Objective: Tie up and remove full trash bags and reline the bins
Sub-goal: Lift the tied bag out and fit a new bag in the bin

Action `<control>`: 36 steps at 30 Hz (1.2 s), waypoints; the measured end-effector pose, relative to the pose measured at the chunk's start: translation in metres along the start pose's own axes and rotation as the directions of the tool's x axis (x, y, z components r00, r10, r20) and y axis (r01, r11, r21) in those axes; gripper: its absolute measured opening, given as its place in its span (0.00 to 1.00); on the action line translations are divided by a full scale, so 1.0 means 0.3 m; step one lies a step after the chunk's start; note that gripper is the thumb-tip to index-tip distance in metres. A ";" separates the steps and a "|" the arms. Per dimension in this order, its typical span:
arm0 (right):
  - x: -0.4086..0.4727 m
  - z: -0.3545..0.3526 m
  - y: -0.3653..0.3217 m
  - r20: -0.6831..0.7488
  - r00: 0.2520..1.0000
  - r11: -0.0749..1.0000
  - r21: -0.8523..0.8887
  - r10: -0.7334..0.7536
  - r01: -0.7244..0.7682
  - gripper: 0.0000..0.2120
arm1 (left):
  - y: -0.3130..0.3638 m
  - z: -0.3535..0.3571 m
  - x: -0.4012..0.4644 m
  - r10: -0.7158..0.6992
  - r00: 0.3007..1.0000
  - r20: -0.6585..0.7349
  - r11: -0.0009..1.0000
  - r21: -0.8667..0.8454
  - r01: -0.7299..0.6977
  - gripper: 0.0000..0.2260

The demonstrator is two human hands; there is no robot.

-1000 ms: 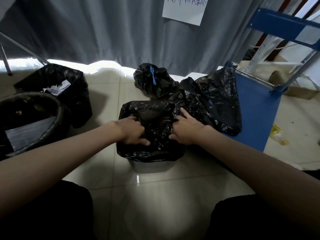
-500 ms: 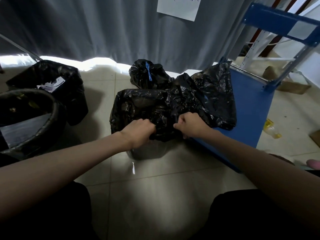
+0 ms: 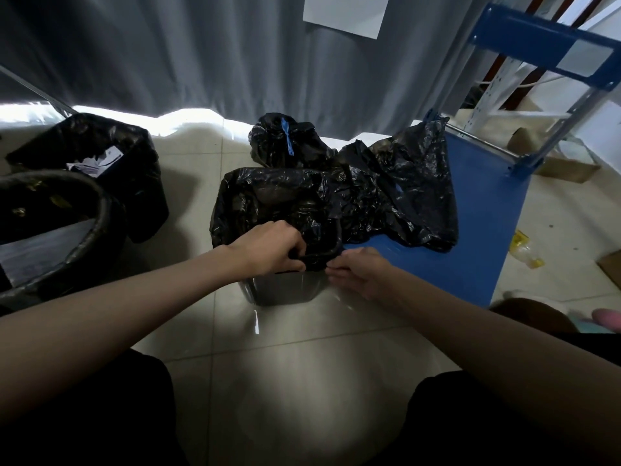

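Here, left hand (image 3: pixel 272 245) curled over near rim of bin (image 3: pixel 285 289), grip clenched on liner (image 3: pixel 268 200) edge, forearm reaching in from 8 o'clock. Right hand (image 3: pixel 359 272) at bin's near corner, fingertips pinching liner, palm down, forearm from 4 o'clock. Bin at centre on floor. Tied bag (image 3: pixel 289 142) at 12 o'clock behind it, loose bag (image 3: pixel 410 193) at 2 o'clock.

The one head-worn camera looks forward and steeply down, close over both forearms, toward the tiled floor (image 3: pixel 285 358).
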State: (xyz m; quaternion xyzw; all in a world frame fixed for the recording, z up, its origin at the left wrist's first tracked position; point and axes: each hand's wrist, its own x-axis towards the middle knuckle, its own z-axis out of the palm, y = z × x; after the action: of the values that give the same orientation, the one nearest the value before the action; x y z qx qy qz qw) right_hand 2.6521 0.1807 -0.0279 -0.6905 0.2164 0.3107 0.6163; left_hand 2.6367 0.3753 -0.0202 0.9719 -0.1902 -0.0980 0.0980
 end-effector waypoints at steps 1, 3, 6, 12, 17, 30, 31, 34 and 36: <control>0.002 0.000 0.011 -0.005 1.000 0.999 -0.051 -0.003 0.003 0.05 | 0.002 -0.001 -0.005 0.002 1.000 0.000 1.000 0.022 -0.002 0.08; 0.010 0.001 0.045 -0.025 1.000 0.982 -0.189 -0.007 0.002 0.11 | 0.009 0.001 -0.020 0.014 1.000 -0.002 0.996 0.085 -0.014 0.06; 0.036 0.003 0.083 -0.051 0.998 0.942 -0.333 -0.048 0.028 0.12 | 0.024 0.011 -0.041 0.038 0.999 -0.030 0.980 0.194 -0.032 0.06; 0.060 0.023 0.014 -0.270 0.812 0.782 -0.535 -0.517 0.319 0.09 | -0.001 0.024 -0.060 0.040 0.996 -0.078 0.926 0.377 -0.008 0.16; -0.029 0.103 -0.057 0.371 0.520 0.083 -0.749 -0.769 0.657 0.06 | -0.033 0.018 -0.085 0.035 0.989 -0.143 0.916 0.401 0.025 0.18; -0.011 0.211 -0.148 0.561 0.757 -0.261 -0.827 -0.336 0.497 0.08 | -0.251 0.058 -0.267 -0.712 0.672 -0.204 0.652 -0.547 0.524 0.23; -0.005 0.215 -0.152 0.561 0.764 -0.252 -0.827 -0.317 0.503 0.10 | -0.251 0.079 -0.266 -0.772 0.632 -0.070 0.496 -0.687 0.530 0.20; 0.003 0.230 -0.162 0.566 0.768 -0.253 -0.823 -0.299 0.508 0.12 | -0.237 0.125 -0.254 -0.785 0.604 0.137 0.190 -0.875 0.445 0.08; 0.006 0.233 -0.166 0.566 0.770 -0.250 -0.823 -0.293 0.510 0.13 | -0.223 0.130 -0.252 -0.821 0.551 0.146 0.099 -0.916 0.390 0.06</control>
State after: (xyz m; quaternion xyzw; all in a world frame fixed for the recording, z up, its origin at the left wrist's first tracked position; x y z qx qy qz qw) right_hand 2.6760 0.2572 0.0032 -0.9103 -0.3663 0.1929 -0.0024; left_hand 2.5824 0.4594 -0.0614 0.7420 0.3495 -0.0081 0.5721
